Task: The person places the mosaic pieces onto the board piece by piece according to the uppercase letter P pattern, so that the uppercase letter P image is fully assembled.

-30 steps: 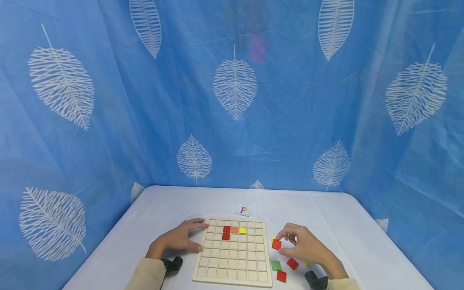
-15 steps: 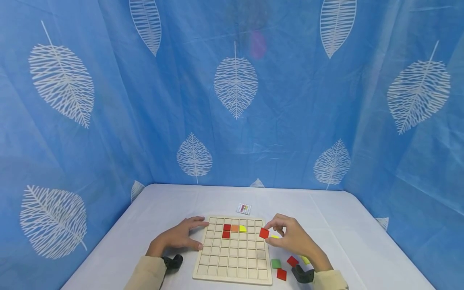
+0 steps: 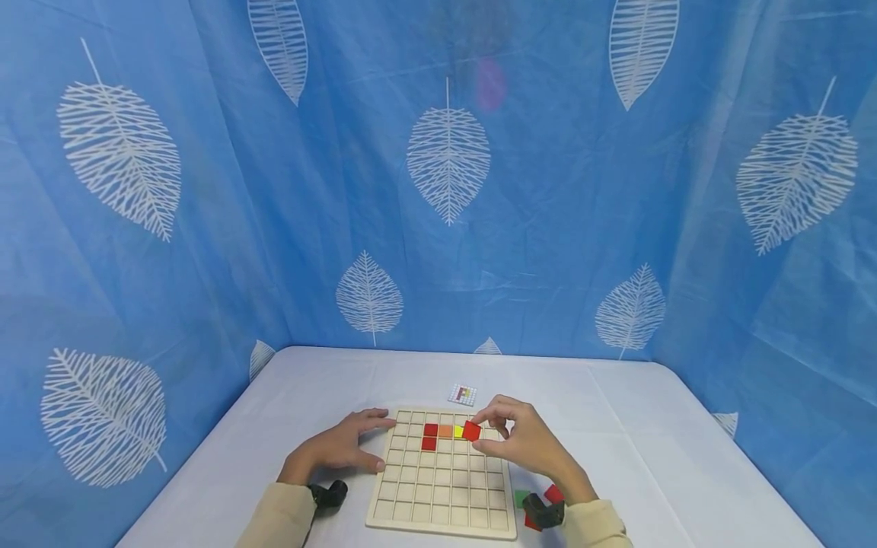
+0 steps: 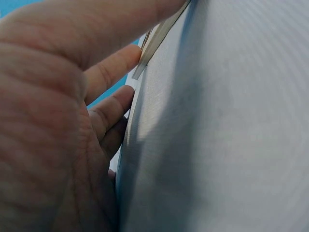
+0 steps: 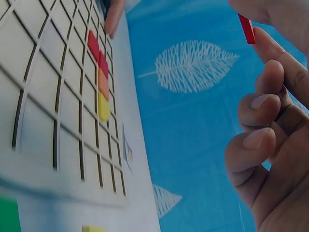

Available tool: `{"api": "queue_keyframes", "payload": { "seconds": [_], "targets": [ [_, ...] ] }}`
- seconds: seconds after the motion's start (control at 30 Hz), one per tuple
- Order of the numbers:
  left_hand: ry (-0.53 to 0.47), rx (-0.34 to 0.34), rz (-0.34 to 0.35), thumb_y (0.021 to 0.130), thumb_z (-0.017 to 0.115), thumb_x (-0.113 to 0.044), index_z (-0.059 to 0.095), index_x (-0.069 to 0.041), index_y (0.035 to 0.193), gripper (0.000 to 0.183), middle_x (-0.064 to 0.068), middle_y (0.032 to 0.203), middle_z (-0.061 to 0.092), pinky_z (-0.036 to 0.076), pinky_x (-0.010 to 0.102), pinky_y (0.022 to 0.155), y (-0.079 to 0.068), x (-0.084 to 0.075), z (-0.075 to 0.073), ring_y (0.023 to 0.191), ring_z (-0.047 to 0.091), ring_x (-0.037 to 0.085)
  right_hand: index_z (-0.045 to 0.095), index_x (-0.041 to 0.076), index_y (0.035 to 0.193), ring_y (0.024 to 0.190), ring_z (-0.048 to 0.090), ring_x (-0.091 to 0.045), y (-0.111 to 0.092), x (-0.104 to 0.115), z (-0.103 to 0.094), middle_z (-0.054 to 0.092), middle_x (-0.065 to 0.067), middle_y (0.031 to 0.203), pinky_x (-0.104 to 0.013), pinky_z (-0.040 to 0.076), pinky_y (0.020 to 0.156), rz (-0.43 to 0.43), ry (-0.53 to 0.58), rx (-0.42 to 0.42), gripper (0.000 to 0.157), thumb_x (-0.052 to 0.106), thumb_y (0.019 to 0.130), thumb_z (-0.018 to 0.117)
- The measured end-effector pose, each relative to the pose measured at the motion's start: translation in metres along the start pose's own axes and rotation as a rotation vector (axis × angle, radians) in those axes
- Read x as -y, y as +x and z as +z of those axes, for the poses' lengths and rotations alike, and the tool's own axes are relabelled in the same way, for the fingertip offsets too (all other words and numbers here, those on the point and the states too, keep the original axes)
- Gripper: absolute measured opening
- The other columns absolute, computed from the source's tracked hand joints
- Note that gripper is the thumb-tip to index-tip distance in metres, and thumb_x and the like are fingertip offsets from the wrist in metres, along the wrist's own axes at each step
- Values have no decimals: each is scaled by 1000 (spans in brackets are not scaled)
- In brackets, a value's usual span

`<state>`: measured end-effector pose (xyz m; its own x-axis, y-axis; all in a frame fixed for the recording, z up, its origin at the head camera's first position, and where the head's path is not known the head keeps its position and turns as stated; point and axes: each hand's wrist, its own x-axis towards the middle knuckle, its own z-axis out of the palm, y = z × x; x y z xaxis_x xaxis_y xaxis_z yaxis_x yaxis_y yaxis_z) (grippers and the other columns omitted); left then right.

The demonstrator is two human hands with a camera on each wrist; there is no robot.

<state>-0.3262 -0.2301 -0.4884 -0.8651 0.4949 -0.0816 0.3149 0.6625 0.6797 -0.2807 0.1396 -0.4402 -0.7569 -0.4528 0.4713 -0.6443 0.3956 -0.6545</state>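
Between thumb and forefinger, my right hand (image 3: pixel 524 440) pinches a red square tile (image 3: pixel 471 431) above the board; the tile's thin edge shows in the right wrist view. The wooden grid board (image 3: pixel 433 498) lies flat on the table. Two dark red tiles, one above the other, sit in its cells, with an orange tile (image 3: pixel 445 431) beside the upper one. A yellow tile (image 5: pixel 103 107) follows in the same row, partly covered by the held tile in the head view. My left hand (image 3: pixel 337 447) touches the board's left edge with its fingers spread.
Beyond the board lies a small pattern card (image 3: pixel 462 394) with coloured squares. To the right of the board are a green tile (image 3: pixel 521 498) and red tiles (image 3: pixel 553 494), partly behind my right wrist camera (image 3: pixel 543 511). A blue leaf-print curtain (image 3: pixel 438 297) surrounds the white table.
My right hand has carried the red tile leftward from beside the board to above its upper right cells. The left hand has stayed at the board's left edge.
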Motion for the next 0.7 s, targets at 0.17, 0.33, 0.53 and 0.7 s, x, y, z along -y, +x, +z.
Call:
{"api": "queue_keyframes", "payload": {
  "seconds": [0.17,0.33,0.53,0.7],
  "targets": [
    [4,-4,-1,76,84,-47,52,-24,148,82,10,163,32,18,75,114,0,-2,0,152,21,44,73,32,102,76,55,-29,6,7,10,59,10,85,-24,48,61,33,35,21,27,22,80,85],
    [6,-8,-2,75,84,-48,52,-24,147,82,10,163,32,18,74,114,0,-2,0,152,20,44,74,30,103,73,54,-26,12,10,21,59,8,85,-23,47,61,29,61,37,27,23,80,85],
    [-1,-4,-11,76,83,-48,52,-27,147,80,8,163,31,17,75,114,0,-2,1,152,19,43,75,26,104,68,49,-12,16,11,35,58,6,83,-22,44,60,48,109,21,24,24,81,84],
    [11,-3,-18,75,83,-49,52,-28,147,80,7,163,32,18,76,114,-1,-3,1,152,20,43,76,21,104,66,45,-4,20,10,47,59,-1,83,-23,42,60,93,142,-3,25,17,80,84]
  ]
}}
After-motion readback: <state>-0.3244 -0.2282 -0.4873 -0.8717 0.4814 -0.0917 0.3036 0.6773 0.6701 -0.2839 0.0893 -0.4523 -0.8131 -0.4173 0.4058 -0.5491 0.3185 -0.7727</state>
